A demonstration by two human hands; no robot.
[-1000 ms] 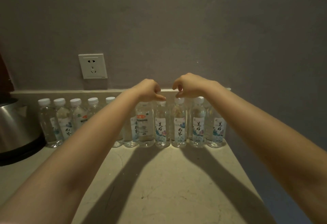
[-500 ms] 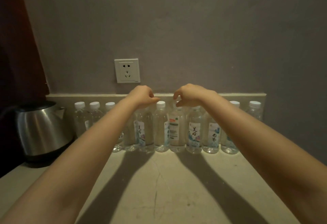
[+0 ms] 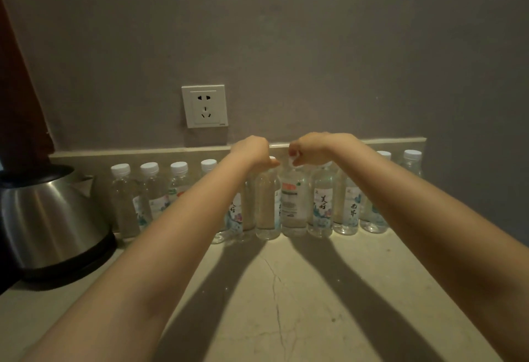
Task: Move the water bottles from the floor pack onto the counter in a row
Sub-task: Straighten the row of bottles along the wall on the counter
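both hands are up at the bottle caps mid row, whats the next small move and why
Probably let go and draw both hands back. The left hand and right hand pinch the caps of two neighbours, the left bottle and the orange-label bottle, which already stand upright on the counter in line with the row.

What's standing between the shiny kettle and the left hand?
Four white-capped water bottles stand between kettle and left hand, in the head view.
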